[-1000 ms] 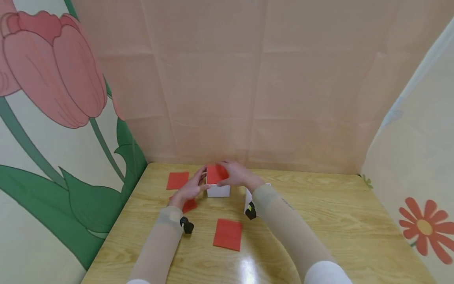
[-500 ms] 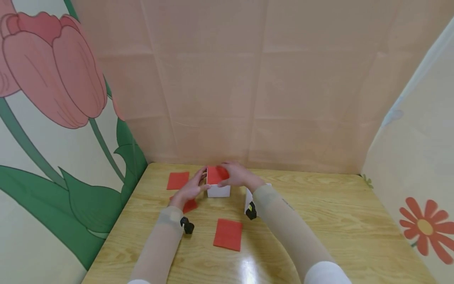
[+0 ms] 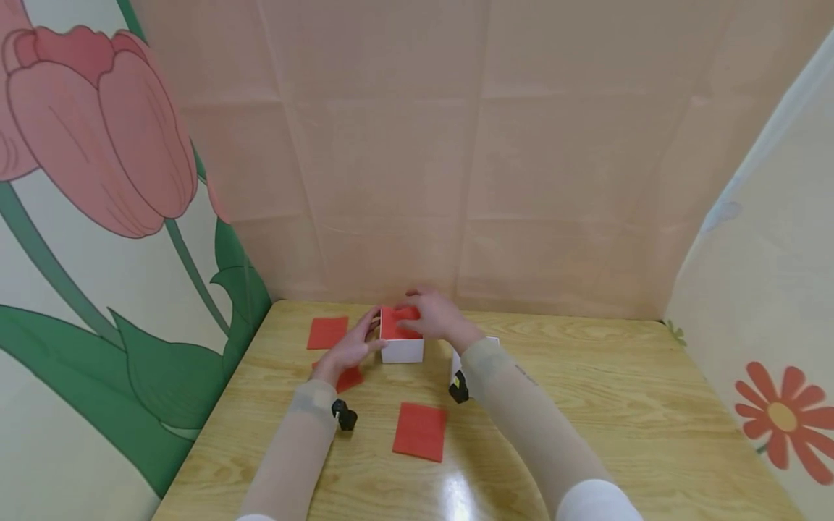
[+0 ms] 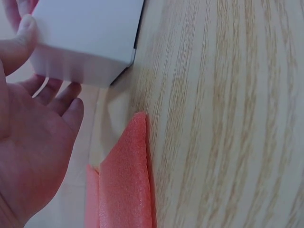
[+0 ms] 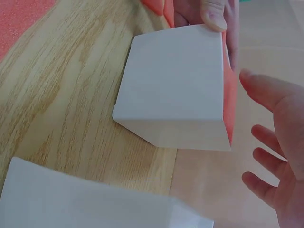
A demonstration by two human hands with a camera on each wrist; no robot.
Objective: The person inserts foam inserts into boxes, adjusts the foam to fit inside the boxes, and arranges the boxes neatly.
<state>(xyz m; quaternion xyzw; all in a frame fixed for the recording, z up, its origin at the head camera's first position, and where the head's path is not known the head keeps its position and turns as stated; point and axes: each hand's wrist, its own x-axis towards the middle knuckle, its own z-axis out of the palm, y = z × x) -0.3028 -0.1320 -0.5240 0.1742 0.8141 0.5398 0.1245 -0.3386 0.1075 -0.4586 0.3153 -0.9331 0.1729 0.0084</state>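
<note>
A small white box (image 3: 402, 352) stands near the back edge of the table, with a red foam sheet (image 3: 391, 327) across its top. My left hand (image 3: 348, 350) holds the box by its left side, thumb at the front corner and fingers along the side. In the left wrist view the thumb presses the corner of the box (image 4: 85, 28). My right hand (image 3: 438, 316) hovers over the box's right side, fingers loosely bent. The right wrist view shows this hand (image 5: 287, 137) apart from the box, with nothing in its fingers.
Flat red foam pieces lie around: one (image 3: 328, 333) at the back left, one (image 3: 350, 378) partly behind the left wrist, one (image 3: 419, 432) nearer the front. A white box part (image 5: 71, 199) rests beside the right forearm. A pinkish cloth (image 3: 521, 181) hangs behind the table.
My right hand has lifted slightly off the red foam sheet at the box top, its fingers rising. The left hand and the box have stayed in place.
</note>
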